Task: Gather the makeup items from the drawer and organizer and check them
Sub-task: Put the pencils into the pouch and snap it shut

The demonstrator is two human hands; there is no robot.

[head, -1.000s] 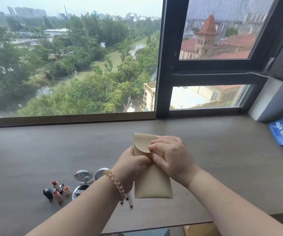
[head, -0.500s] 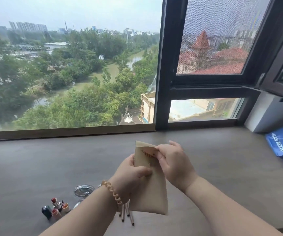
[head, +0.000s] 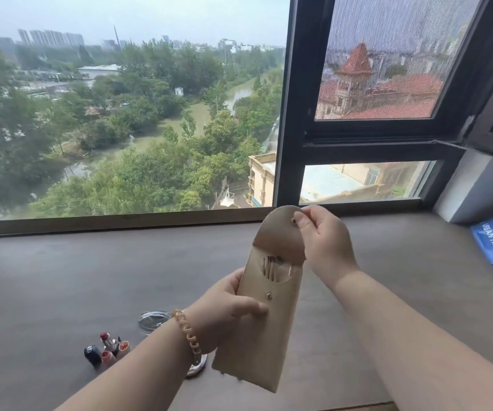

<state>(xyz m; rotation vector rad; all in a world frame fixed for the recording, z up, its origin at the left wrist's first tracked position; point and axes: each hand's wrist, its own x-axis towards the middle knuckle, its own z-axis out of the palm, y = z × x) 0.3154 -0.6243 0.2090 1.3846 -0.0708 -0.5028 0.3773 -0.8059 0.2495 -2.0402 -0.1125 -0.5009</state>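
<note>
Left hand [head: 227, 310] grips pouch [head: 264, 315] — right hand [head: 322, 235] lifts flap.

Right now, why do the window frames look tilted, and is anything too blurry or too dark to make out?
Head view: the wide-angle lens bends the window frame near the edges; soft daylight, no hard shadows; the mesh screen hazes the red roofs; the pouch held by the left hand and right hand is sharp, though its contents are too small to identify.

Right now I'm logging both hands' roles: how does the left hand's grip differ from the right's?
The left hand wraps the beige pouch at mid-body, thumb near the lower snap; the right hand pinches only the flap tip. The left sits low, the right high. The left wrist wears a bracelet; the right is bare. Both touch the pouch.
</note>
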